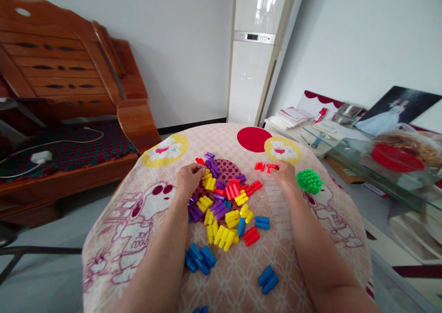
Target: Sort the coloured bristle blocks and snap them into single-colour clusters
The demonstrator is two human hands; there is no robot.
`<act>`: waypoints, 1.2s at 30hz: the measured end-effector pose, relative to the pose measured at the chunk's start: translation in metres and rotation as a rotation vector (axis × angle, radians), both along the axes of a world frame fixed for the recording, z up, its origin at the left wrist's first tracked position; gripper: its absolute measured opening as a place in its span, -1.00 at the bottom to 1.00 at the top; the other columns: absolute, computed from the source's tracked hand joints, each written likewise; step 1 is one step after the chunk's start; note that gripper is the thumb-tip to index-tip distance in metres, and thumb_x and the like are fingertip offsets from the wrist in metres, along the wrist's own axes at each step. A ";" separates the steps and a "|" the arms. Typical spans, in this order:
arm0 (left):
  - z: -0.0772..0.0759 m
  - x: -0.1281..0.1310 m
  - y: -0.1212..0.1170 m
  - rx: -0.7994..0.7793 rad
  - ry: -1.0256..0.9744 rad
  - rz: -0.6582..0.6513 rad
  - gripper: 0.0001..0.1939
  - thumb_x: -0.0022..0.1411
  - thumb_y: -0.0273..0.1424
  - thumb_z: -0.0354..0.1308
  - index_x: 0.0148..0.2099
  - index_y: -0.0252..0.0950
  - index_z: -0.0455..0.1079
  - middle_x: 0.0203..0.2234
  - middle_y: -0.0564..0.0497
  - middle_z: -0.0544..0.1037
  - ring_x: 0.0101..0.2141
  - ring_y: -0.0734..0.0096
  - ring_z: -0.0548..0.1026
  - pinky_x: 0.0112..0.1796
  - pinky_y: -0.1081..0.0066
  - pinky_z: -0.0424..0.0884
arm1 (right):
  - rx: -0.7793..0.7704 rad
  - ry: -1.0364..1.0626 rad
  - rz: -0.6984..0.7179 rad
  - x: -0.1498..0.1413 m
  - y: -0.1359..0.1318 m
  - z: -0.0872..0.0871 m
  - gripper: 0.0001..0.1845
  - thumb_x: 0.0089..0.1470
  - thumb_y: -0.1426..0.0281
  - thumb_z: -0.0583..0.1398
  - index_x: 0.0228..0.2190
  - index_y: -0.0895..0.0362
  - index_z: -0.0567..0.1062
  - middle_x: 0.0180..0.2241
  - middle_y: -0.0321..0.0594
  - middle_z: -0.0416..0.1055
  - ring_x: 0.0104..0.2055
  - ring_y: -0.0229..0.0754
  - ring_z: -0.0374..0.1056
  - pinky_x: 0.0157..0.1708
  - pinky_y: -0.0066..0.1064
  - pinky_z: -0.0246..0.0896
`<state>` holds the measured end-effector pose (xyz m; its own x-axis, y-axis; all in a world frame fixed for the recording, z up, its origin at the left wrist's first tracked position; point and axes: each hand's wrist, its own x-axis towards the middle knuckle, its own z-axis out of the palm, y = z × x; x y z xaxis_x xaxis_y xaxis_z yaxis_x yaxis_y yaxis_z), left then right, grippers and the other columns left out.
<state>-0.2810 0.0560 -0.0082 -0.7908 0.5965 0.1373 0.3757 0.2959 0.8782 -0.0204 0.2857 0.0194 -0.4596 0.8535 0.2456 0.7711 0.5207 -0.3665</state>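
Observation:
Red, yellow, purple and blue plastic building blocks shaped like joined tubes lie in a loose heap on the round table, with yellow blocks (226, 237) at its near side. My right hand (286, 177) pinches a red block (272, 167) at the heap's far right, and a few more red pieces (259, 166) lie just left of it. At the heap's far left, my left hand (189, 180) has its fingers pressed together. Close to those fingertips are a red block (199, 160) and purple blocks (212, 165); what the fingers grip is hidden.
Joined green blocks (309, 181) lie right of my right forearm. Blue blocks (200, 258) and another blue piece (268, 280) sit nearer me on the patterned tablecloth (228, 285). A wooden bench (62, 73) stands left; a cluttered glass shelf (362, 156) stands right.

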 end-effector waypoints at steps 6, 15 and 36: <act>0.002 0.003 0.000 0.023 -0.027 0.001 -0.74 0.02 -0.25 0.16 -0.33 -0.30 0.55 -0.57 0.03 0.56 -0.48 0.35 0.50 -0.39 0.43 0.34 | -0.029 0.041 0.060 -0.004 -0.003 -0.004 -0.70 -0.01 0.44 0.17 -0.25 0.20 0.63 -0.25 -0.06 0.61 -0.18 -0.10 0.49 -0.18 -0.43 0.27; 0.000 0.001 0.000 0.032 -0.021 -0.001 -0.75 0.02 -0.26 0.16 -0.33 -0.30 0.55 -0.55 0.02 0.56 -0.47 0.35 0.50 -0.39 0.42 0.35 | -0.061 0.084 0.118 -0.005 -0.006 -0.003 -0.77 -0.07 0.45 0.20 -0.35 0.21 0.63 -0.38 -0.14 0.60 -0.32 -0.15 0.47 -0.32 -0.46 0.22; -0.004 -0.003 0.000 0.031 -0.014 -0.015 -0.73 0.01 -0.22 0.16 -0.33 -0.29 0.54 -0.55 0.01 0.56 -0.47 0.34 0.49 -0.39 0.42 0.35 | -0.098 0.092 0.652 -0.039 -0.075 0.018 -0.70 0.17 0.41 0.15 -0.11 0.18 0.60 -0.16 -0.09 0.60 -0.18 -0.16 0.50 -0.16 -0.44 0.28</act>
<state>-0.2836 0.0563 -0.0125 -0.7837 0.6040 0.1452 0.3679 0.2629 0.8919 -0.0593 0.2102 0.0371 -0.8700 0.4285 0.2439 0.2731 0.8307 -0.4852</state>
